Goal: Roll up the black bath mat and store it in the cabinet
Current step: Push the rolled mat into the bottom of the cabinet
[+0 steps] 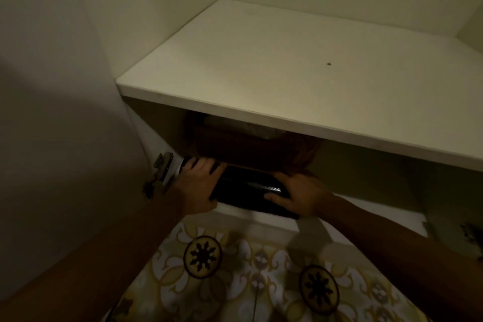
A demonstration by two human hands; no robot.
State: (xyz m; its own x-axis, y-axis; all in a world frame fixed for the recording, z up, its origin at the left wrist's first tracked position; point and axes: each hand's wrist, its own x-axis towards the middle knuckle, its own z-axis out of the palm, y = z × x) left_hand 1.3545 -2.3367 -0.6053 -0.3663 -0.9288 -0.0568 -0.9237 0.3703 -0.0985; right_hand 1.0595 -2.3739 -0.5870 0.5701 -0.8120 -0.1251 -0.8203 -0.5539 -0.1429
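Note:
The black bath mat (pixel 248 189) is rolled into a tube and lies across the front of the cabinet's bottom compartment, below the white shelf (pixel 287 65). My left hand (pixel 197 185) grips the roll's left end and my right hand (pixel 300 195) grips its right end. The far side of the roll is hidden in the dark under the shelf.
A brown woven basket (pixel 251 149) stands just behind the mat in the same compartment. The open cabinet door with its metal hinge (pixel 162 172) is at the left; another hinge (pixel 470 235) is at the right. Patterned floor tiles (pixel 235 269) lie below.

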